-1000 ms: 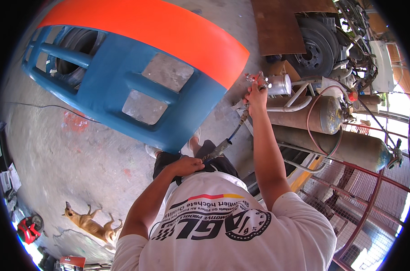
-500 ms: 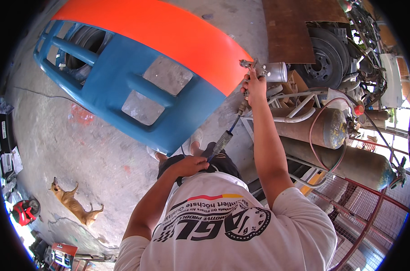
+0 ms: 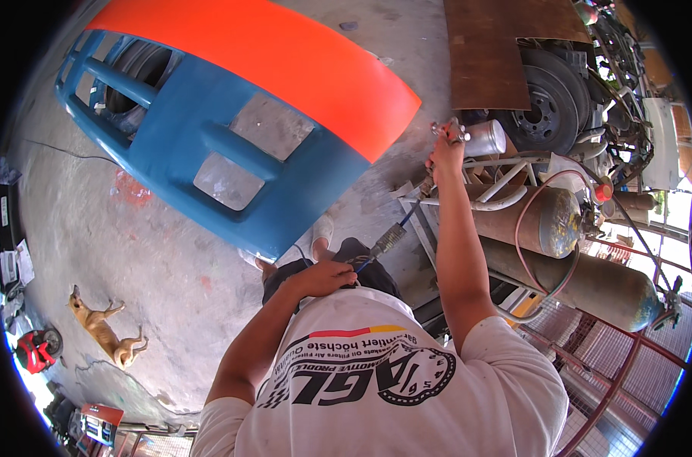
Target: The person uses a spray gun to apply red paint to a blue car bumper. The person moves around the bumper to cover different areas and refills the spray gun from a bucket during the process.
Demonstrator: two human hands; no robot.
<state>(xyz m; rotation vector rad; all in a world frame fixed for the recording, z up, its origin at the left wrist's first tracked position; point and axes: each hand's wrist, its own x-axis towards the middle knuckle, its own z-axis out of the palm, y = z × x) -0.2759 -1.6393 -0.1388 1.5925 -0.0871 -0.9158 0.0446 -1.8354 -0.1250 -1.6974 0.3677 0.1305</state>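
My right hand (image 3: pixel 446 155) is closed round the handle of a metal spray gun (image 3: pixel 451 131) with a silver cup on its side. The gun is just past the right end of a large vehicle bumper (image 3: pixel 186 145), apart from it. The bumper is blue, with a bright orange band along its far side and several cut-out openings. From the handle a blue air hose (image 3: pixel 416 212) with a ribbed grey sleeve runs down to my waist. There my left hand (image 3: pixel 325 279) is closed on the hose, its fingers partly hidden.
On the right, two gas cylinders (image 3: pixel 590 286) lie beside a pale metal tube frame (image 3: pixel 506 190). Beyond them stand wheels with tyres (image 3: pixel 544 107) and a brown sheet (image 3: pixel 487 61). A tan dog (image 3: pixel 106 327) lies on the concrete floor (image 3: pixel 186 320) at the left.
My right hand has carried the spray gun right and slightly nearer, away from the bumper's end. The bumper sits slightly further left in view. My left hand stays at my waist.
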